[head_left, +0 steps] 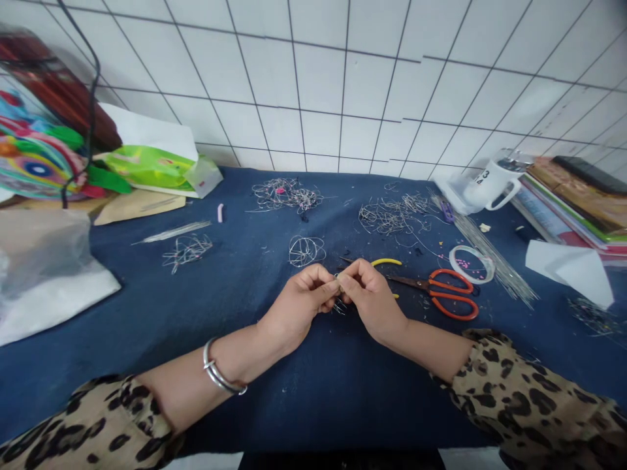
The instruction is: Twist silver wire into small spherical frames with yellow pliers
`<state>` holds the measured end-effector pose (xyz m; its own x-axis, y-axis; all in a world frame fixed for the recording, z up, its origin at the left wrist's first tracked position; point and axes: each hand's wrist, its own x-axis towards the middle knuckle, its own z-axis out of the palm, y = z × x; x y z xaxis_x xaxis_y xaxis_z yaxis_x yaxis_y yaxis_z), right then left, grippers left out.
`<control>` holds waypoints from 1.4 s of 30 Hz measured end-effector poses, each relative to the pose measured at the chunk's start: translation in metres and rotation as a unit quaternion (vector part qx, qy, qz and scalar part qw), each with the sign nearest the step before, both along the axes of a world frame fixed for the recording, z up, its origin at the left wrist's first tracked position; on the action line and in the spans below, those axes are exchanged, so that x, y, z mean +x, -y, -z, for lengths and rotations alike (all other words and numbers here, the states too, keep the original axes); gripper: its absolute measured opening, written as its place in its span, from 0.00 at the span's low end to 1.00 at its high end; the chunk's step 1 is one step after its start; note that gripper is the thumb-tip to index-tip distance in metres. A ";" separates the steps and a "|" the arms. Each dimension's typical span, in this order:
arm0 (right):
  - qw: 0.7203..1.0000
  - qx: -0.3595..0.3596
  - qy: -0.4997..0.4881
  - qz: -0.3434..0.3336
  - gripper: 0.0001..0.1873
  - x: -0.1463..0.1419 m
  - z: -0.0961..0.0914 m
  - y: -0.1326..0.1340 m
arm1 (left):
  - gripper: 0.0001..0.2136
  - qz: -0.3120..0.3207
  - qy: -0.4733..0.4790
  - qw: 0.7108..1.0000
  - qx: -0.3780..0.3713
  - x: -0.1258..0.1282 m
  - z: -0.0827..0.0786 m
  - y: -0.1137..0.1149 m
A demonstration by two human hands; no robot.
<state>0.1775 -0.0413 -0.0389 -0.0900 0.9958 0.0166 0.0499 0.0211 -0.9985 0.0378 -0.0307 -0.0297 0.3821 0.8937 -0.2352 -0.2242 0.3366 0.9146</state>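
Note:
Above the middle of the dark blue cloth, my left hand (302,301) and my right hand (373,301) meet fingertip to fingertip. Both are closed in a pinch on a small piece of bent wire (339,305), whose thin strands poke out below the fingers. Most of that piece is hidden by the fingers. Just beyond my left hand lies a round wire frame (306,251). Pliers with yellow handles (386,262) lie partly behind my right hand. Scissors with orange handles (453,294) rest to its right, their blades pointing towards it.
Tangled wire heaps (389,215) lie at the back, near a clear round dish (471,264) with pink beads. Straight wires (494,251) stretch along the right, by a white mug (494,183). On the left are a wire bundle (174,232), a plastic bag (49,274) and a green packet (151,166).

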 end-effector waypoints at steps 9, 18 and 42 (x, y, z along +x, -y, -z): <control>0.996 -0.050 -0.048 -0.053 0.09 0.006 -0.011 -0.001 | 0.06 0.082 -0.058 0.995 -0.003 -0.016 -0.012 -0.006; 0.995 -0.051 -0.020 -0.085 0.08 0.009 -0.012 -0.002 | 0.08 0.105 -0.077 0.991 0.023 -0.025 -0.011 -0.016; 0.994 0.020 0.081 -0.066 0.07 0.006 -0.012 0.003 | 0.05 0.049 -0.017 0.999 -0.015 -0.012 0.000 -0.004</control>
